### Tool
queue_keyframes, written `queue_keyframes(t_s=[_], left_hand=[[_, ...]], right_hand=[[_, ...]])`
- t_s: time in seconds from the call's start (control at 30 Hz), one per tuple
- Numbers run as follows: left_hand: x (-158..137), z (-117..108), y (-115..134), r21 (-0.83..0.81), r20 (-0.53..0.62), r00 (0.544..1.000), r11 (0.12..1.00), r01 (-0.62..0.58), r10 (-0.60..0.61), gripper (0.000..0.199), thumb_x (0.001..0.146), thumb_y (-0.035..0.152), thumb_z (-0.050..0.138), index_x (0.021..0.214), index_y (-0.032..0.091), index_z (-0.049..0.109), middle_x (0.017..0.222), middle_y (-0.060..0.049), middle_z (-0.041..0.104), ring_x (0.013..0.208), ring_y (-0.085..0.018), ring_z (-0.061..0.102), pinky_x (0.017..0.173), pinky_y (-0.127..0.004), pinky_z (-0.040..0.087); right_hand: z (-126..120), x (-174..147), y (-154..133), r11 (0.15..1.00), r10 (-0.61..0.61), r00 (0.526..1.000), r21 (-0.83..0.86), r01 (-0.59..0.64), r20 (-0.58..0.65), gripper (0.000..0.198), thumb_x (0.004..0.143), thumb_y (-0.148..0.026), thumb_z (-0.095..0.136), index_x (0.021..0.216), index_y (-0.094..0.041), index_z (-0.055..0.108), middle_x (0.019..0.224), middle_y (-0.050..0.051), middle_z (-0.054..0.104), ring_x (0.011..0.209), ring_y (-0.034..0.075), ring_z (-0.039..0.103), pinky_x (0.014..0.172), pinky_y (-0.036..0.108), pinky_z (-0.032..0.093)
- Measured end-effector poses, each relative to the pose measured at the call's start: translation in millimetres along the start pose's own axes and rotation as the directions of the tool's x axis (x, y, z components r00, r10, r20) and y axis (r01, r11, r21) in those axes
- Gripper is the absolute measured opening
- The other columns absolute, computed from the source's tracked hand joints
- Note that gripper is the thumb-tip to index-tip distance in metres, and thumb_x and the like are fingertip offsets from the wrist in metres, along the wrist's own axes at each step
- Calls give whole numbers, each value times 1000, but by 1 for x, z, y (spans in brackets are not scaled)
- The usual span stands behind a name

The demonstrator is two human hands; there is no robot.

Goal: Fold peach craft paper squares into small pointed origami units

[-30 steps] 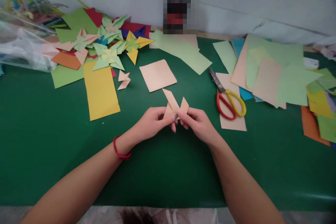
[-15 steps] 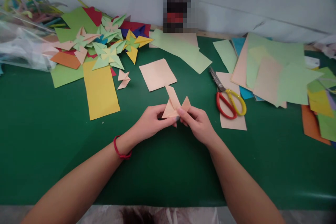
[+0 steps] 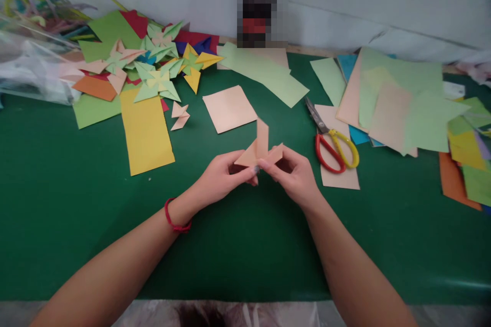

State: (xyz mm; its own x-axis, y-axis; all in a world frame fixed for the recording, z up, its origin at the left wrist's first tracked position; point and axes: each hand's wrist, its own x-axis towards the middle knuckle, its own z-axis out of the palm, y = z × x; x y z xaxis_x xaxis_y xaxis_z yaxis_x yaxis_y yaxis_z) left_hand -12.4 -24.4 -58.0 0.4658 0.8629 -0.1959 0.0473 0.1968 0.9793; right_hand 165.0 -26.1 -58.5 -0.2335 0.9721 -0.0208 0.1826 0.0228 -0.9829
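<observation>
Between my two hands I hold a folded piece of pale peach paper, with one strip standing upright and pointed flaps out to the left and right. My left hand, with a red cord bracelet at the wrist, pinches its left part. The thumb and fingers of my right hand are closed on its right part. Just beyond the hands lies a square of peach paper. A small folded peach piece rests left of that square. Some fingertips are hidden behind the folded paper.
Scissors with one red and one yellow handle lie at right on peach paper. Folded paper stars are heaped at back left by a yellow sheet. Loose coloured sheets cover the back right of the green table.
The folded paper has turned between my fingers: its strip, which leaned left, now stands upright, and the right flap sits lower. My right hand has shifted slightly.
</observation>
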Motion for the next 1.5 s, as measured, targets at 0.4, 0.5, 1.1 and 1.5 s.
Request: queue_keyframes(t_s=[0.4, 0.5, 1.1, 1.5], left_hand=[[5, -2, -4, -219, -64, 991, 971, 99, -115, 32, 83, 43, 54, 92, 13, 62, 78, -6, 66, 69, -15, 64, 67, -27, 53], [5, -3, -2, -149, -83, 992, 985, 83, -96, 24, 79, 33, 61, 94, 15, 63, 86, -5, 66, 74, -14, 63, 70, -26, 53], [8, -4, -8, -194, -273, 953, 978, 76, -129, 26, 78, 38, 62, 91, 16, 59, 71, 0, 65, 72, -14, 64, 73, -27, 54], [5, -4, -6, -86, -211, 971, 992, 94, -110, 30, 78, 39, 62, 97, 16, 60, 87, -5, 71, 83, -18, 66, 75, -27, 50]], right_hand=[[-5, 2, 6, 950, -213, 977, -237, 203, -15, 14, 83, -21, 56, 92, -25, 67, 87, 2, 66, 80, 15, 60, 71, 30, 48], [-6, 3, 5, 938, -259, 966, -244, 247, -18, 18, 83, -18, 55, 94, -26, 67, 97, 3, 66, 91, 17, 61, 79, 33, 49], [-7, 4, 10, 840, -375, 925, -402, 364, 56, 22, 84, -18, 55, 97, -31, 68, 124, 3, 56, 111, 20, 54, 91, 40, 48], [-12, 5, 15, 806, -372, 915, -434, 403, 159, 25, 83, -18, 56, 97, -34, 69, 131, 1, 52, 116, 21, 50, 87, 39, 50]])
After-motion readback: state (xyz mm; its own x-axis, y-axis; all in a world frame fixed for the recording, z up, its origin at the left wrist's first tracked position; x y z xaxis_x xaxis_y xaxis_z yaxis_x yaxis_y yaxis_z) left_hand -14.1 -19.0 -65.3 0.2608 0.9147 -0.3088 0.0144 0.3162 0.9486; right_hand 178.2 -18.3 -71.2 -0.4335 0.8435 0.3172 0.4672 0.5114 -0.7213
